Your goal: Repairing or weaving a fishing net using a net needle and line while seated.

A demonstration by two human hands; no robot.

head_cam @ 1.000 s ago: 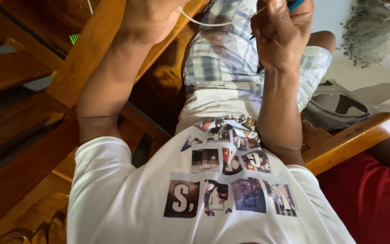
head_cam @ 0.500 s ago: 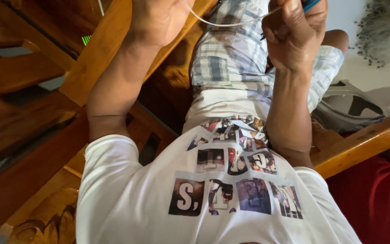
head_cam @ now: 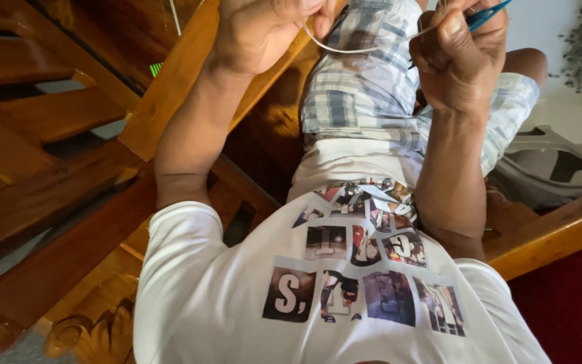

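Observation:
My left hand (head_cam: 264,30) is at the top of the view, its fingers closed on one end of a thin white cord (head_cam: 355,48). The cord sags in a short loop across to my right hand (head_cam: 456,61). That hand is a fist around the cord's other end and a blue-handled tool (head_cam: 486,15), of which only the handles show at the top edge. Both hands hover above my lap, over plaid shorts (head_cam: 365,101). The fingertips of both hands are partly cut off by the frame.
I sit in a wooden chair with one armrest (head_cam: 176,101) under my left forearm and another (head_cam: 554,229) by my right elbow. A white printed T-shirt (head_cam: 250,303) fills the bottom. A red cushion (head_cam: 574,303) and a grey moulded object (head_cam: 547,168) lie to the right.
The view has shifted slightly, so my body sits further right in the frame. Both hands show a little lower and keep their grip on the cord and tool.

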